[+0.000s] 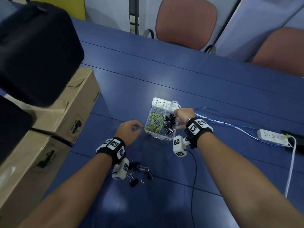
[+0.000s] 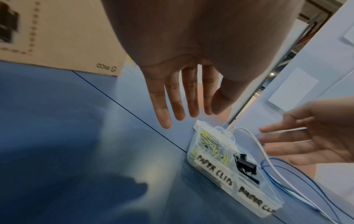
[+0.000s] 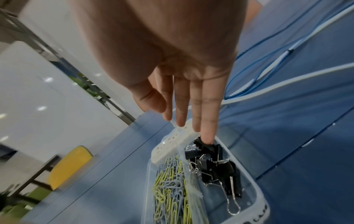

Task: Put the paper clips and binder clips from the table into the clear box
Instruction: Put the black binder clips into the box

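Clear box sits on the blue table, a divider splitting it into two compartments. Front wall carries handwritten labels; the one nearer the left hand reads "PAPER CLIPS", the other is partly cut off and blurred.

Compartment on the left-hand side: yellow-green and pale blue paper clips, a loose tangled heap. Compartment under the right hand: black binder clips with silver wire handles, several piled toward the far end.

Right hand: fingers straight and held together, nothing in them, pointing down into the binder clip compartment. Little fingertip appears to touch the top black clip; contact not certain.

Left hand: hovers just beside the box's paper clip side, above the table. Fingers extended and relaxed, empty.

Loose clips on the table: black binder clips and bare wire handles scattered behind the left wrist, well back from both sets of fingertips.

White power strip lies against the box's far end, beyond the right fingertips.
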Demonstrator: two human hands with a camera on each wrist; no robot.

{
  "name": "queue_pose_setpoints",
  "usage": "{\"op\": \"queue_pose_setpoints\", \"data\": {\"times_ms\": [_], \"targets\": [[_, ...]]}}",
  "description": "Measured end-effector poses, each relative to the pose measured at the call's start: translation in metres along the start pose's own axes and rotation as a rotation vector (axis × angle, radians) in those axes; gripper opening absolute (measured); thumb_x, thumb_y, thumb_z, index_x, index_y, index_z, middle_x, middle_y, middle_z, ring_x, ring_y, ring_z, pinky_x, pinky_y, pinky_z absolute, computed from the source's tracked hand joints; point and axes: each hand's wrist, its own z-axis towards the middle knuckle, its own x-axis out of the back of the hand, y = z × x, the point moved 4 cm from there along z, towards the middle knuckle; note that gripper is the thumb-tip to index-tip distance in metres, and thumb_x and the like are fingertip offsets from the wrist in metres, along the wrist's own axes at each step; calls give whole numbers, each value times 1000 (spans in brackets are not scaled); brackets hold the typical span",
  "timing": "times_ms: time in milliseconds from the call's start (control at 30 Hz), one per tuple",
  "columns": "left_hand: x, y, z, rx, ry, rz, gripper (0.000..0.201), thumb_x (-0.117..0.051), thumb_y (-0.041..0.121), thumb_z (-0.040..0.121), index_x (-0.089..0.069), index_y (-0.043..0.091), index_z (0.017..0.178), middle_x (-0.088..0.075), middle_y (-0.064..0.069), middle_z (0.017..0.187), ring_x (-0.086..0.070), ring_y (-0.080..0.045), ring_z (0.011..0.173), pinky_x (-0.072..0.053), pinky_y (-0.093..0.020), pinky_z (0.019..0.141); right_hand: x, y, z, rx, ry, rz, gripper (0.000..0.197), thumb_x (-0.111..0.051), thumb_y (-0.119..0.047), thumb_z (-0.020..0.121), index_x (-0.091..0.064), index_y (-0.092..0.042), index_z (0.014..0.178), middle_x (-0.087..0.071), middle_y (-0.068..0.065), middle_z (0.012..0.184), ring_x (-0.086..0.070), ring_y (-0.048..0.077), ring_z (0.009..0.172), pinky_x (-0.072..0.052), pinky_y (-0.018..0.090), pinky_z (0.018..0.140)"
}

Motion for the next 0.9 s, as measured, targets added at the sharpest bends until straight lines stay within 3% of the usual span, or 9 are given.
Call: {"op": "queue_pose_setpoints", "data": {"times_ms": [100, 200, 267, 333, 400, 467, 600, 733, 900], "targets": [[11, -11, -14, 50, 20, 27, 14, -62, 15, 82, -68, 26, 87, -69, 5, 93, -63, -15, 87, -53, -31, 80, -4, 3, -25, 143, 37, -7, 21, -53, -11, 82, -73, -11, 87, -73, 9, 90, -68, 23, 74, -61, 47, 58], [12, -24, -34, 130, -39, 111, 20, -58, 9, 81, -67, 26, 89, -68, 1, 95, -63, -20, 89, -55, -36, 80, -31, 25, -59, 316, -59, -97, 25, -51, -13, 88, -73, -20, 81, -73, 11, 84, -63, 19, 61, -59, 39, 54], [6, -34, -49, 161, -139, 232, 26, -60, 9, 78, -66, 24, 98, -66, -4, 106, -62, -25, 98, -54, -38, 84, -56, 50, -81, 446, -177, -342, 21, -55, -14, 88, -75, -18, 89, -73, 5, 85, -64, 18, 68, -59, 37, 65], [-5, -43, -64, 181, -264, 386, 36, -65, 15, 74, -62, 24, 109, -58, -7, 115, -57, -29, 107, -52, -39, 87, -83, 84, -97, 492, -312, -666, 24, -62, -22, 84, -72, -23, 107, -70, 1, 106, -64, 19, 94, -53, 34, 88], [-17, -50, -78, 210, -344, 482, 42, -69, 25, 71, -58, 25, 112, -50, -6, 114, -51, -30, 107, -49, -38, 86, -104, 116, -108, 448, -429, -884, 58, -71, -38, 76, -54, -31, 131, -51, 4, 133, -52, 26, 119, -45, 37, 101], [-28, -55, -89, 211, -366, 505, 45, -71, 31, 70, -54, 26, 112, -42, -5, 113, -44, -29, 106, -48, -39, 85, -120, 142, -115, 415, -489, -1015, 89, -76, -44, 68, -29, -42, 144, -29, 7, 142, -43, 34, 125, -45, 44, 101], [-36, -62, -101, 133, -296, 444, 29, -70, 22, 75, -59, 23, 103, -45, -3, 106, -47, -28, 102, -47, -36, 84, -138, 167, -125, 546, -526, -1181, 99, -70, -23, 77, -5, -50, 146, -7, 6, 152, -37, 43, 121, -48, 49, 96], [-29, -68, -105, 100, -236, 387, 17, -73, 21, 74, -63, 20, 87, -46, 1, 91, -55, -28, 92, -41, -27, 74, -142, 177, -125, 661, -524, -1173, 84, -67, -19, 82, -19, -45, 147, -19, 9, 150, -45, 42, 114, -47, 49, 97], [-23, -73, -108, 136, -237, 355, 28, -79, 15, 69, -60, 19, 89, -46, 1, 97, -52, -21, 89, -42, -26, 77, -138, 174, -128, 675, -469, -1050, 59, -58, -1, 82, -45, -19, 137, -37, 13, 134, -53, 39, 106, -48, 42, 92]]}}
